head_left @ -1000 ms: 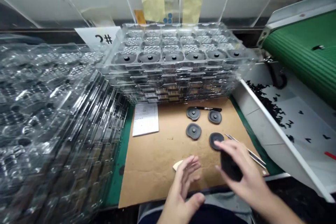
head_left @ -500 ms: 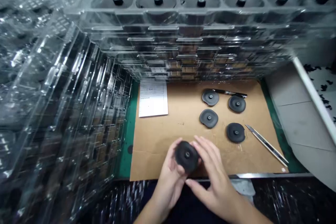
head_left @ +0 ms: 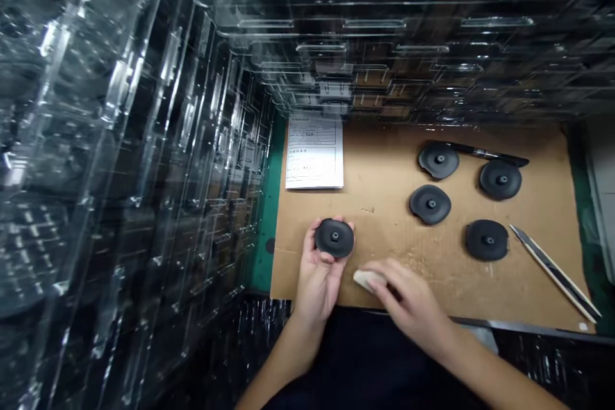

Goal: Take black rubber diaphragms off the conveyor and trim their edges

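**Left hand [head_left: 319,275] cradled a black disc [head_left: 334,237], palm up.**
Right hand [head_left: 408,304] held a pale block [head_left: 364,280] at the cardboard's [head_left: 384,205] 6 o'clock edge; four discs [head_left: 430,204] lay toward 2 o'clock.

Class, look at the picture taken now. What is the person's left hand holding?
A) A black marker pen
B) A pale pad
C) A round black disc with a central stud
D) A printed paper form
C: the left hand cups the round black disc from below, fingers curled around its edge and its central stud facing up.
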Tool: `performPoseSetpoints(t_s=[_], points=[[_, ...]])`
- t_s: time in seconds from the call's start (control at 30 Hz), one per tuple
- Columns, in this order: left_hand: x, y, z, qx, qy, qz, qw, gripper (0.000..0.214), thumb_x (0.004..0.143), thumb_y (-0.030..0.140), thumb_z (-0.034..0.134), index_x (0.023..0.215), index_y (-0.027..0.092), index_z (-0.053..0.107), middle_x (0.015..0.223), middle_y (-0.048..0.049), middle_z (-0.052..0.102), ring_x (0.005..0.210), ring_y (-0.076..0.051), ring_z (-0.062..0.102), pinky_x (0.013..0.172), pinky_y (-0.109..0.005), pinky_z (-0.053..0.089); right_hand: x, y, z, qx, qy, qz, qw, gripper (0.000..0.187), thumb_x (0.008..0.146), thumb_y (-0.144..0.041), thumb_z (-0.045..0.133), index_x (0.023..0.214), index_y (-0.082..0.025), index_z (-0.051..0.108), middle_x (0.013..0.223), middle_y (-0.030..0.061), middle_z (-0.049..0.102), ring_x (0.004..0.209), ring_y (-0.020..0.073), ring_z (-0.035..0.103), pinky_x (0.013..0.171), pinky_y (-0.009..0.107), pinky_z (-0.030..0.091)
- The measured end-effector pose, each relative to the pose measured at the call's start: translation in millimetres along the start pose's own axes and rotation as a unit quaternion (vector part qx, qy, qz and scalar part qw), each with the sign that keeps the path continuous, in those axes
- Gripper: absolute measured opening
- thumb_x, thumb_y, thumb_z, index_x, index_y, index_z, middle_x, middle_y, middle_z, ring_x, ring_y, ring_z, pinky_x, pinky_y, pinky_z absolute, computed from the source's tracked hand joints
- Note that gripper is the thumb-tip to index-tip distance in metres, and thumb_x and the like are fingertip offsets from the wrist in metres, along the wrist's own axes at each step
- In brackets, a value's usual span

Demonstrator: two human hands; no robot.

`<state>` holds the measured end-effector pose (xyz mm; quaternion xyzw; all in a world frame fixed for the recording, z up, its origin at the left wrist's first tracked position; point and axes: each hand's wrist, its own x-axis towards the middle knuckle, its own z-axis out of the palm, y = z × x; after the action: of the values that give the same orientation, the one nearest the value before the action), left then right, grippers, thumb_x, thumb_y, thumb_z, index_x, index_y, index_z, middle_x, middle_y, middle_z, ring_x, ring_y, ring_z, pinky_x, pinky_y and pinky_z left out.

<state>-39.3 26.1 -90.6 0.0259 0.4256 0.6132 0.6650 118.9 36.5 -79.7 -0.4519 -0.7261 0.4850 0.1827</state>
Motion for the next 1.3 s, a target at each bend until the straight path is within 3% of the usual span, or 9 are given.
performPoseSetpoints(t_s=[0.1,0.17,0.3,0.43,0.6,0.7,0.83,1.07,1.3], points=[[3.4,-4.5,-2.9,0.001,0.001,0.017,1.0,0.053,0.071,0.031,0.074,0.117,0.029,0.048,0.128,-0.0074,0.055,0.122,-0.026,0.05,0.106,-0.043,0.034,27.9,-5.0,-11.8,0.033,0.099,0.047,0.993,0.02,0.089,-0.022,0.05,0.108,-0.023,0.056,0.105,0.0029,0.065,0.095,0.0151,0.062,0.079,0.024,0.051],[3.8,-5.6,-4.2,0.003,0.008,0.02,1.0,0.051,0.072,0.029,0.073,0.117,0.028,0.049,0.127,-0.0083,0.055,0.122,-0.025,0.05,0.104,-0.04,0.038,40.5,-10.8,-12.5,0.017,0.121,0.039,0.992,0.019,0.089,-0.02,0.049,0.106,-0.022,0.058,0.102,0.0026,0.067,0.095,0.0153,0.062,0.081,0.025,0.05],[3.7,-5.6,-5.1,-0.008,0.001,0.005,1.0,0.05,0.071,0.028,0.074,0.115,0.029,0.05,0.127,-0.0085,0.056,0.117,-0.027,0.054,0.1,-0.041,0.042,46.9,-21.1,-8.9,0.009,0.033,0.012,0.999,0.019,0.089,-0.018,0.049,0.103,-0.021,0.061,0.096,0.0002,0.068,0.088,0.0131,0.064,0.081,0.023,0.049],[4.0,-5.6,-4.9,-0.007,0.008,0.022,1.0,0.049,0.071,0.025,0.074,0.114,0.027,0.052,0.126,-0.0086,0.057,0.12,-0.022,0.052,0.099,-0.031,0.043,45.9,-21.0,-9.2,-0.023,0.073,0.039,0.996,0.016,0.088,-0.018,0.05,0.099,-0.02,0.062,0.096,0.0009,0.069,0.087,0.0133,0.064,0.077,0.023,0.049],[4.7,-5.2,-6.2,-0.016,-0.01,-0.003,1.0,0.049,0.072,0.026,0.073,0.115,0.029,0.051,0.127,-0.0081,0.056,0.117,-0.024,0.054,0.099,-0.034,0.043,46.6,-21.3,-9.8,0.003,0.034,0.014,0.999,0.019,0.089,-0.017,0.05,0.103,-0.021,0.061,0.097,-0.0007,0.069,0.086,0.0114,0.064,0.075,0.021,0.049],[5.2,-4.7,-6.8,-0.008,-0.006,0.016,1.0,0.049,0.071,0.025,0.073,0.115,0.027,0.051,0.127,-0.0091,0.056,0.12,-0.021,0.052,0.098,-0.03,0.043,47.5,-22.1,-8.4,-0.029,0.067,0.036,0.997,0.017,0.089,-0.019,0.05,0.1,-0.02,0.063,0.096,0.0011,0.069,0.084,0.0138,0.064,0.074,0.025,0.05],[5.5,-3.8,-6.1,-0.015,-0.013,-0.004,1.0,0.047,0.073,0.025,0.072,0.115,0.029,0.051,0.127,-0.0076,0.056,0.117,-0.025,0.054,0.099,-0.036,0.043,43.8,-26.0,-5.9,-0.022,0.054,-0.013,0.998,0.022,0.089,-0.014,0.047,0.105,-0.019,0.061,0.097,0.0029,0.068,0.09,0.0153,0.063,0.081,0.028,0.049],[5.2,-5.6,-9.8,0.003,0.004,0.018,1.0,0.05,0.072,0.024,0.072,0.118,0.029,0.052,0.124,-0.0065,0.058,0.117,-0.019,0.054,0.098,-0.027,0.043,71.4,-18.7,-20.0,-0.04,0.098,0.007,0.994,0.021,0.089,-0.017,0.05,0.104,-0.018,0.064,0.099,0.0028,0.068,0.091,0.0148,0.062,0.083,0.027,0.049],[6.0,-6.0,-10.0,0.004,0.008,0.013,1.0,0.052,0.072,0.024,0.073,0.119,0.029,0.053,0.126,-0.0072,0.058,0.116,-0.02,0.054,0.096,-0.028,0.046,69.1,-27.2,-10.5,-0.041,0.013,-0.041,0.998,0.021,0.089,-0.016,0.05,0.103,-0.018,0.065,0.096,0.0032,0.068,0.09,0.0144,0.062,0.083,0.027,0.049]])
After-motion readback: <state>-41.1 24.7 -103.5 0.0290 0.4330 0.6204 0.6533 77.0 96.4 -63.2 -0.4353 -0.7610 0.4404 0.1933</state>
